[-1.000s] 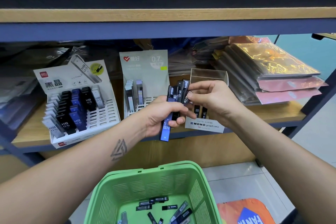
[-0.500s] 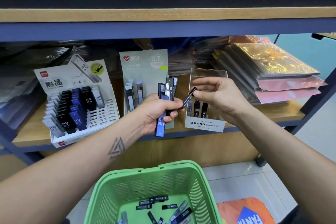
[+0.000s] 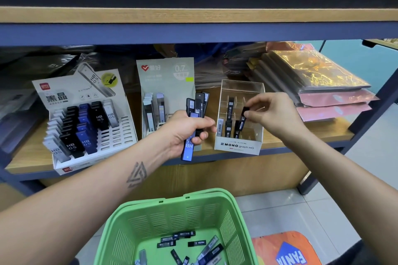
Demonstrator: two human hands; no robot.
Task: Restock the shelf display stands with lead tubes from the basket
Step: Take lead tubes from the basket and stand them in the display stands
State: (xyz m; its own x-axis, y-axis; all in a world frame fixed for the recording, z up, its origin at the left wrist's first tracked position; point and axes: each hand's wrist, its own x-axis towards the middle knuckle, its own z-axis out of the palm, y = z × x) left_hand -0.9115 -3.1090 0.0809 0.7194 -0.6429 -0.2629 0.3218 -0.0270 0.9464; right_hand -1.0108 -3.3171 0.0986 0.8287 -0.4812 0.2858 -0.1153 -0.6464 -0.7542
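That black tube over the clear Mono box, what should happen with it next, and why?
Probably lower it into an open slot: the right hand pinches the black tube tilted, its lower end already inside the Mono stand, while the left hand grips more.

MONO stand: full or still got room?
Still has room. The MONO stand holds only a few dark tubes in its front slots; its back compartments show clear. The right hand pinches another tube over it.

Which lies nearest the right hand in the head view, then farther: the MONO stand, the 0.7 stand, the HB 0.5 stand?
From the right hand:
1. MONO stand, directly beneath it.
2. 0.7 stand, mid-shelf, to its left.
3. HB 0.5 stand, far left.
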